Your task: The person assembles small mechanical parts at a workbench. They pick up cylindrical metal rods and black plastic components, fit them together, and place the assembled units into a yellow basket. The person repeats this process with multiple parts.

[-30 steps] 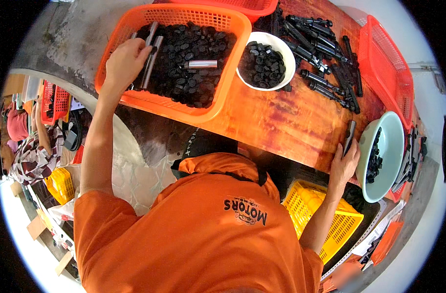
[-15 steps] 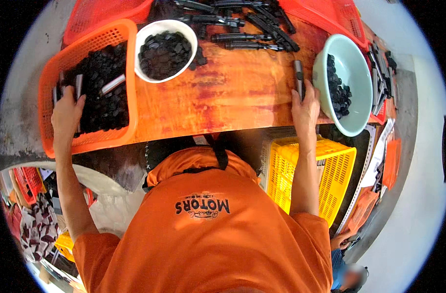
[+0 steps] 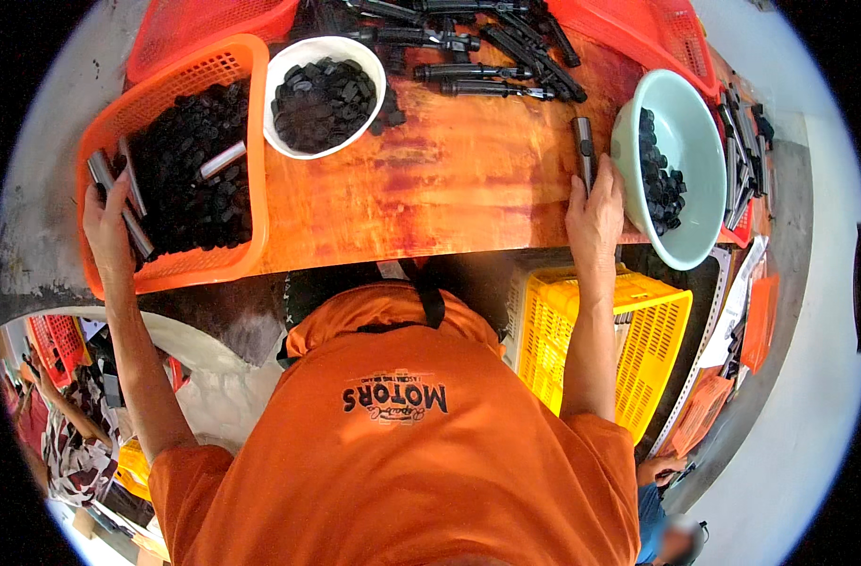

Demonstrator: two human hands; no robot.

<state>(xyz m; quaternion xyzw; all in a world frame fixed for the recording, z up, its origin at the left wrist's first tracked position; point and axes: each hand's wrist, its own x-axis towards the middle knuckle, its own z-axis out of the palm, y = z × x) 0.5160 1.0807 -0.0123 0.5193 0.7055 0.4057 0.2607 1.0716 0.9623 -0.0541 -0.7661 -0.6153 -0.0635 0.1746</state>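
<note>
In the orange basket (image 3: 258,160) at the left, my left hand (image 3: 108,226) has its fingers curled round a silver metal tube (image 3: 139,236) at the left side. A second silver tube (image 3: 131,179) lies just beside the fingers. Another short silver tube (image 3: 223,160) rests on the heap of small black pieces (image 3: 190,141) filling the basket. On the table's right part, my right hand (image 3: 597,215) is closed on a dark grey tube (image 3: 583,141) that points away from me; its lower end is hidden by the fingers. The pale green bowl (image 3: 690,170) stands right beside that hand.
A white bowl (image 3: 378,104) of black pieces stands by the basket. Several black slotted parts (image 3: 487,75) lie at the back of the orange-stained table (image 3: 402,189). Red baskets (image 3: 647,38) line the far side. A yellow crate (image 3: 652,354) sits below the right edge. Other people are at both sides.
My left hand has shifted slightly left and toward me in the basket, and the tube at it now lies slanted. My right hand stays nearly in place with its tube.
</note>
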